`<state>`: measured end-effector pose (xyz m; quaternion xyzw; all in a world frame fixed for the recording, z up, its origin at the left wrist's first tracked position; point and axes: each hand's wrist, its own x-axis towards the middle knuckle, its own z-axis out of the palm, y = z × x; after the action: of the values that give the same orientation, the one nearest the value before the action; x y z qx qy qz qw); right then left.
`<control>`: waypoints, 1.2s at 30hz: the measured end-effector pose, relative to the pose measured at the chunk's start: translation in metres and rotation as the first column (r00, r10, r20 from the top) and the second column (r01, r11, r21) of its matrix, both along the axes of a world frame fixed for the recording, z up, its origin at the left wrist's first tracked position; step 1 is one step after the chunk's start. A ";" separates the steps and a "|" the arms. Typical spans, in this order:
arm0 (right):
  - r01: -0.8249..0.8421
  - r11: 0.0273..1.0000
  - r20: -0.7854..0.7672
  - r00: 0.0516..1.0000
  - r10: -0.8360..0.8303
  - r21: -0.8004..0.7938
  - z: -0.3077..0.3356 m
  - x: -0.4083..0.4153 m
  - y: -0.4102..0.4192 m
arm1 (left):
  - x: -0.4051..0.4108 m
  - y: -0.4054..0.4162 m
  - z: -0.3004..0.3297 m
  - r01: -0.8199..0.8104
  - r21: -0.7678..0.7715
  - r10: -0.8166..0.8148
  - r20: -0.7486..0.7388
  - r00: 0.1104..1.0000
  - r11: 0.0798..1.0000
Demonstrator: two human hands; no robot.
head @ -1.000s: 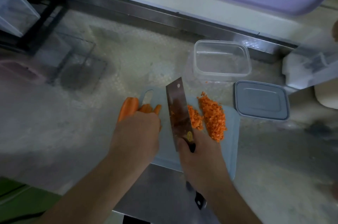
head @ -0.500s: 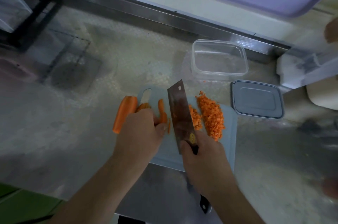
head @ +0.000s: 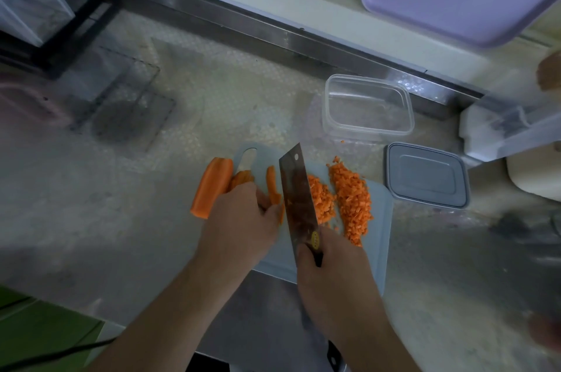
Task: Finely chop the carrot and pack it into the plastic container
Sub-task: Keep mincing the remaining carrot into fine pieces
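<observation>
Carrot chunk: laid just left of the left hand, half off the cutting board's left edge, its near end on the bench.
Left hand: set knuckles up on the carrot strips, fingers curled over them and pressing them to the board; strip ends are seen beyond the fingertips.
Cutting board: pale blue, found under both hands.
Cleaver: held between the two hands, blade upright, its edge just right of the left hand's fingertips.
Right hand: wrapped tightly round the cleaver's dark handle, thumb against the blade's base.
Chopped carrot: heaped in two piles on the board, beyond and right of the right hand, beside the blade's right face.
Plastic container: stood open on the bench, well beyond the right hand; no carrot is seen inside.
Grey lid: laid flat right of the board, near the container.
</observation>
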<state>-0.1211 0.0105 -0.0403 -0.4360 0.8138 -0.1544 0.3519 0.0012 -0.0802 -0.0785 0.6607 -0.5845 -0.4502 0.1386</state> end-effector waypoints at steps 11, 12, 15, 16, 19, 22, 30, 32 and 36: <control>0.032 0.999 -0.023 0.999 -0.032 -0.011 0.000 -0.009 0.002 | -0.006 -0.025 0.017 0.324 -0.249 -0.241 0.314 0.918 0.913; 0.038 0.999 -0.024 0.999 -0.038 -0.013 -0.001 -0.010 0.002 | -0.008 -0.030 0.019 0.367 -0.249 -0.270 0.349 0.898 0.896; 0.040 0.999 -0.028 0.999 -0.040 -0.010 -0.002 -0.011 0.002 | -0.011 -0.037 0.018 0.392 -0.270 -0.278 0.377 0.884 0.879; 0.036 0.999 -0.033 0.999 -0.036 -0.006 -0.002 -0.011 0.002 | -0.011 -0.038 0.018 0.391 -0.279 -0.272 0.381 0.883 0.877; 0.026 1.000 -0.045 0.999 -0.026 0.001 -0.001 -0.010 0.002 | -0.009 -0.039 0.017 0.401 -0.284 -0.269 0.409 0.872 0.871; 0.017 1.000 -0.059 0.998 -0.017 0.004 0.001 -0.009 0.003 | -0.005 -0.033 0.018 0.457 -0.222 -0.312 0.479 0.821 0.861; -0.003 0.999 -0.067 0.998 0.005 0.039 0.001 -0.006 0.008 | 0.006 -0.006 0.020 0.374 -0.191 -0.264 0.434 0.862 0.907; -0.003 0.999 -0.061 0.998 0.005 0.043 0.001 -0.005 0.008 | 0.009 0.000 0.020 0.339 -0.201 -0.243 0.390 0.888 0.919; -0.003 1.000 -0.059 0.998 0.004 0.028 -0.002 -0.005 0.008 | 0.012 0.012 0.019 0.368 -0.189 -0.305 0.292 0.906 0.910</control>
<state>-0.1264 0.0181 -0.0421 -0.4370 0.8250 -0.1296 0.3341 0.0135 -0.0682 -0.0596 0.5799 -0.7534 -0.3041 0.0604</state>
